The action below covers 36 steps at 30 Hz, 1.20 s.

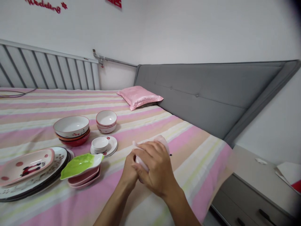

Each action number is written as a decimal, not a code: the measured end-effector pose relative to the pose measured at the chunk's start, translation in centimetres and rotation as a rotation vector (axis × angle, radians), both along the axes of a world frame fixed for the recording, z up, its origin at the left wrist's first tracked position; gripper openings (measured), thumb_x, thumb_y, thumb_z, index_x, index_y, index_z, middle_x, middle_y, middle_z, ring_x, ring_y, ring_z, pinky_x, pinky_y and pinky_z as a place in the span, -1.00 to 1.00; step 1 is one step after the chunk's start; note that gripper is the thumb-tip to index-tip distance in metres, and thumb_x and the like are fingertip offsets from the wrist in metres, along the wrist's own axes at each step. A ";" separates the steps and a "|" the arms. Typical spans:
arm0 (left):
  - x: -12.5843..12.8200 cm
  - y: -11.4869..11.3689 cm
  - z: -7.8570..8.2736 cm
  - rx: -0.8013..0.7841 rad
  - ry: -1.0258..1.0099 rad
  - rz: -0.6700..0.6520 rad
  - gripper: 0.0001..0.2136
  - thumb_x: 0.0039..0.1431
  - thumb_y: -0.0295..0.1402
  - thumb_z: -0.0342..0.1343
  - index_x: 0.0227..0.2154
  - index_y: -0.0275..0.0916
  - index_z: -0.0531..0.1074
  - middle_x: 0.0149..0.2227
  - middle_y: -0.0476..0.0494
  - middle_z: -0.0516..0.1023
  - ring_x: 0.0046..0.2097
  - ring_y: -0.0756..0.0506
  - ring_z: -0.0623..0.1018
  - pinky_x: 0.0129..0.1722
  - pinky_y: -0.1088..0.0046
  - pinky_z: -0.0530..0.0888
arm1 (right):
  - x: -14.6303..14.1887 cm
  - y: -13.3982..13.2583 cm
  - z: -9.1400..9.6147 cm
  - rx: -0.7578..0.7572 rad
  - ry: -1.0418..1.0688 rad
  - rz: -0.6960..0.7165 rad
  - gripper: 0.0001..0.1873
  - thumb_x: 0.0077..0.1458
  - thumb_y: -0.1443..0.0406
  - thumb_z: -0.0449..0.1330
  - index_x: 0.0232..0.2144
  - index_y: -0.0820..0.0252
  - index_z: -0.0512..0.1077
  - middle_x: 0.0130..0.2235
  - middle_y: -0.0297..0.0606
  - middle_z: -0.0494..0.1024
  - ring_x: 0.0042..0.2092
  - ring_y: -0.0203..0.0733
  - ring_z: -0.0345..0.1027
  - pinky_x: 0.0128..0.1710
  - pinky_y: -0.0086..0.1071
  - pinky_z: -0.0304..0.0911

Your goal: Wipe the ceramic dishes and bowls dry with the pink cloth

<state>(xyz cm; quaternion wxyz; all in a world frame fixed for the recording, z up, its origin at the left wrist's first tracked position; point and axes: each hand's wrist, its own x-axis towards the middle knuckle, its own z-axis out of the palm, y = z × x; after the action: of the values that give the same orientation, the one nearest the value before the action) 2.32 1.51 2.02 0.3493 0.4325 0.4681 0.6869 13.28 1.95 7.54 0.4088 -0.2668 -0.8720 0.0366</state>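
Over the striped bedspread [188, 153], both hands close together round a pale pink, crumpled-looking cloth [162, 141]. My right hand [155, 163] lies across the top with its fingers wrapped over it. Beneath and to the left, my left hand [130, 169] grips the same cloth; its fingers are partly covered by the right hand. Most of the cloth is hidden, and whether anything is inside it I cannot tell. Left of the hands sit a green leaf-shaped dish [81, 164] on pink dishes [86, 179], and small white bowls [100, 143] on white plates [113, 147].
Farther left are large stacked bowls [71, 125], smaller stacked bowls [106, 119] and a pile of oval plates [25, 169]. A pink pillow [141, 95] rests near the grey headboard [202, 84]. To the right stands a nightstand [258, 175] with papers on top.
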 end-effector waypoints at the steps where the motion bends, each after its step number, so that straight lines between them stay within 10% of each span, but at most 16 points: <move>1: 0.0 -0.1 0.3 -0.031 0.010 -0.036 -0.74 -0.24 -0.32 0.20 -0.37 -0.24 0.48 -0.33 -0.14 0.55 -0.22 -0.23 0.47 -0.27 0.29 0.42 | 0.3 0.3 0.1 0.002 0.018 -0.029 -0.66 0.17 0.10 0.01 -0.13 0.11 0.43 -0.09 -0.23 0.49 -0.03 -0.10 0.27 0.08 -0.18 0.04; 12: -0.5 -1.4 1.9 -0.149 -0.306 -0.268 -0.49 -0.31 -0.38 0.12 -0.14 -0.31 0.43 -0.33 -0.15 0.56 -0.32 -0.17 0.51 -0.48 0.48 0.35 | 2.3 3.1 -1.5 -0.172 0.286 -0.235 -0.60 0.19 0.06 -0.03 -0.02 0.09 0.33 -0.07 -0.17 0.49 -0.09 -0.12 0.38 -0.21 -0.37 0.25; 29: -1.9 -0.9 2.3 -0.042 -0.722 0.243 -0.84 -0.30 -0.41 0.14 -0.52 -0.25 0.45 -0.58 0.09 0.48 -0.52 0.00 0.45 -0.45 0.50 0.40 | -2.2 1.0 -3.2 -0.653 0.490 -0.222 -0.47 0.16 0.12 -0.02 0.14 0.19 0.05 -0.13 -0.06 0.48 -0.15 -0.03 0.42 -0.23 -0.25 0.30; 36: -0.9 -0.6 2.1 0.175 -0.729 0.383 -0.73 -0.21 -0.36 0.09 -0.36 -0.25 0.51 -0.51 0.01 0.54 -0.42 -0.06 0.51 -0.35 0.46 0.43 | -4.7 -0.9 -4.0 -0.865 0.729 -0.173 -0.36 0.06 0.15 0.11 0.15 0.19 0.04 -0.16 -0.13 0.51 -0.16 -0.10 0.44 -0.22 -0.32 0.32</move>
<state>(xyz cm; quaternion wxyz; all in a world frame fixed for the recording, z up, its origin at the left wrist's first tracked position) 1.38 0.86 4.15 0.3201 0.0944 0.3257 0.8846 8.58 1.01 3.52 0.5381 -0.4503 -0.5555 0.4461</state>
